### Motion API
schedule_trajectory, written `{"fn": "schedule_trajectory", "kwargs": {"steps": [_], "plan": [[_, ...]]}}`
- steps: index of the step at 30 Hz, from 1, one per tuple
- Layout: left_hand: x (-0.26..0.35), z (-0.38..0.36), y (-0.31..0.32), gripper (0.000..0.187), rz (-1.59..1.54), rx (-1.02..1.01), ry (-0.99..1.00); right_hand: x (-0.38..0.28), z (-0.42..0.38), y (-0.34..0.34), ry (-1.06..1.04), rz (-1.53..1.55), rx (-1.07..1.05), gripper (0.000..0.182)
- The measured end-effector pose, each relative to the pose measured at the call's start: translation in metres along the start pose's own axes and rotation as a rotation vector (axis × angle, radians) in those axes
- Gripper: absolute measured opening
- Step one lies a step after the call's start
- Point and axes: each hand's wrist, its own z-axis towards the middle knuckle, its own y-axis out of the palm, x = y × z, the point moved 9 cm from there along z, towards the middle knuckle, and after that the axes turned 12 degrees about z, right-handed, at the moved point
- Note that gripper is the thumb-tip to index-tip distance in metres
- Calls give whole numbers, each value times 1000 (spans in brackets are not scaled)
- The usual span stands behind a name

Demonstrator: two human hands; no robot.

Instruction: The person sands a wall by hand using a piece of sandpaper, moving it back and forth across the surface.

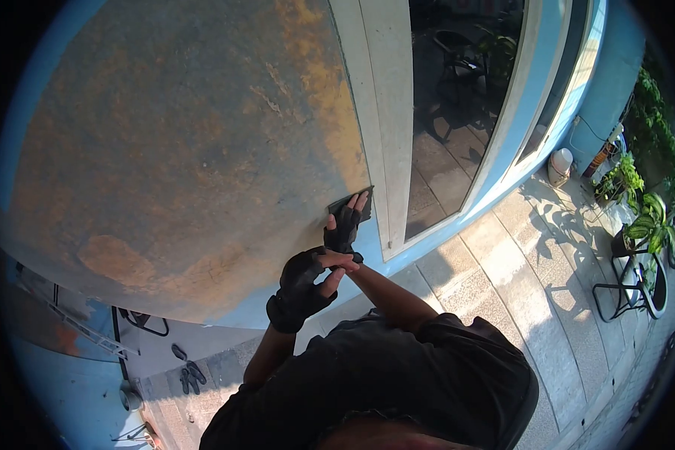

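Both my hands wear black fingerless gloves. My right hand (344, 227) holds a dark, thin sheet (366, 209) against the lower right corner of a large wall panel (202, 150), its fingers stretched over the sheet. That panel is mottled grey, brown and orange-yellow. Just below and to the left, my left hand (306, 286) reaches across to my right wrist, its finger and thumb at the cuff of the right glove (355, 256). The sheet's underside and part of the left fingertips are hidden.
Right of the panel stands a pale frame with dark glass (457, 112). Paved floor (495, 285) runs below the blue wall. A black chair (637, 289), potted plants (649, 225) and a white bucket (559, 163) are at the right. Dark sandals (193, 376) lie lower left.
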Motion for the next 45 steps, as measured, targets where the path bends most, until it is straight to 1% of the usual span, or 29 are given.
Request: {"fn": "schedule_trajectory", "kwargs": {"steps": [1,3,6,7,9,12,14,17,18,20,21,24,27,29,30,32,33,34,35,36,37,38,40,42,45], "plan": [[2,-1,-2,21,-2,12,14,11,-13,-1,1,2,-4,91],[5,-2,-4,21,-6,25,28,43,-35,-11,188,-57,78,91],[9,-1,-9,20,-5,44,21,50,-40,-10,197,-84,88,91],[11,-1,-10,20,15,35,29,35,-29,-11,194,-84,87,91],[12,-1,-7,20,32,27,38,-13,1,-6,-5,16,21,91],[8,-4,-6,20,-8,42,18,-30,25,-3,-19,12,17,90],[11,-3,-5,21,36,17,48,-15,16,-1,-30,-24,4,90],[14,-4,-6,20,16,26,25,44,-27,-6,93,-82,44,90],[15,-5,-6,20,16,26,23,43,-34,-11,93,-82,42,90],[13,-6,-6,20,-10,30,-3,54,-42,-11,234,-126,-25,90],[13,-7,-6,20,-8,35,-2,49,-36,-10,230,-125,-28,90],[12,-7,-5,19,-14,65,4,-9,2,-5,-49,-32,-27,89],[14,-8,-3,17,17,76,16,-38,36,-2,-82,-50,-11,87],[20,-8,-1,17,48,43,83,-30,31,-4,-74,-60,-30,87],[20,-8,-2,17,50,43,80,-23,27,-3,-70,-71,-48,87],[18,-11,-4,17,24,65,59,12,0,-8,38,-25,19,88],[19,-11,-4,17,23,64,55,33,-17,-10,108,-66,23,88],[17,-11,-5,17,16,64,36,46,-30,-12,109,-66,22,88],[15,-11,-6,17,10,66,18,63,-42,-12,178,-52,18,88],[17,-10,-8,17,11,68,17,66,-44,-12,248,-37,12,88],[19,-9,-9,17,29,72,21,65,-42,-11,255,-21,50,90],[22,-8,-9,17,46,75,26,63,-36,-8,255,-21,48,90],[20,-8,-6,16,23,71,15,16,-4,-2,37,-7,-1,92],[18,-7,-4,16,2,66,3,1,15,3,27,-1,11,92],[19,-6,-3,16,35,52,25,1,8,-3,43,-11,-4,92]]}}
